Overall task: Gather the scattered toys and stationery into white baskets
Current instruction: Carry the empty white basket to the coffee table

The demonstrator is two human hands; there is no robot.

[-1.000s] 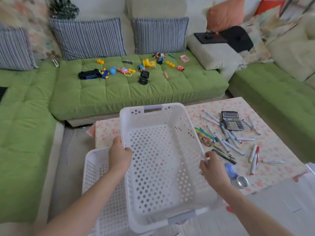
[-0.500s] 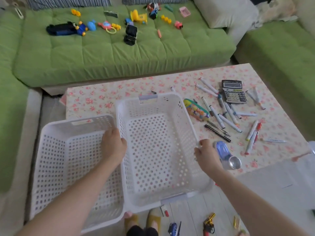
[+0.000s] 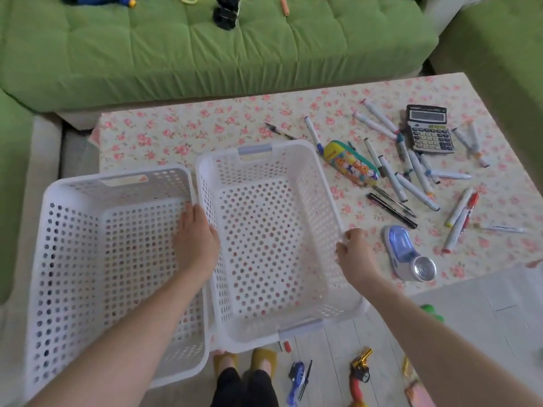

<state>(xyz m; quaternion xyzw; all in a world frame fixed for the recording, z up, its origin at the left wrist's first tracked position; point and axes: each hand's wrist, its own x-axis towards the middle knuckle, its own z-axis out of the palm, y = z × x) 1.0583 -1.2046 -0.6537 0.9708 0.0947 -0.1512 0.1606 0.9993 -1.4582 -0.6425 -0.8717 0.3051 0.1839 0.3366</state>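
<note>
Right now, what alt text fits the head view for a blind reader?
A person's left hand and right hand grip opposite rims of a white perforated plastic basket beside a second white basket on a floral-clothed table. White markers and a dark grey calculator lie scattered to the right.

Single head-worn view, steeply downward, close over table (image 3: 235,124) and baskets (image 3: 205,183).

Two baskets (image 3: 273,230) side by side on table (image 3: 205,130)
</note>
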